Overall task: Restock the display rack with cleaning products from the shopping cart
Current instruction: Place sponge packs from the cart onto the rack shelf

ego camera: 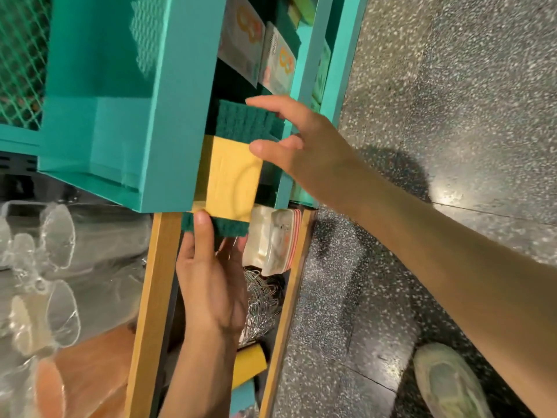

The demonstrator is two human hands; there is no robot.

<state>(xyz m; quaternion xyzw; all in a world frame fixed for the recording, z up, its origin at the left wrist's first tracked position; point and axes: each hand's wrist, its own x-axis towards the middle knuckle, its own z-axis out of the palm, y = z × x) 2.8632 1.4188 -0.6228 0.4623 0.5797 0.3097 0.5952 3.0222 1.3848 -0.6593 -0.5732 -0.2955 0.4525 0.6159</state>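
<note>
My left hand [211, 285] pinches the green edge of a yellow scouring sponge [232, 182] lying at the teal rack [168, 116] shelf opening. My right hand [301, 146], fingers spread loose, touches a green scouring pad [244, 122] just above. The packets [259, 55] behind carry orange loop logos; their lettering is too blurred to read.

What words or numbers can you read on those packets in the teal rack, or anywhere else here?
Left packet: a large orange "8"-like figure; the small print is too blurred to read.
Right packet: the same orange "8"-like figure; a line of small print along its edge is too blurred to read.
Sponges, bag, rack: no text visible.
</note>
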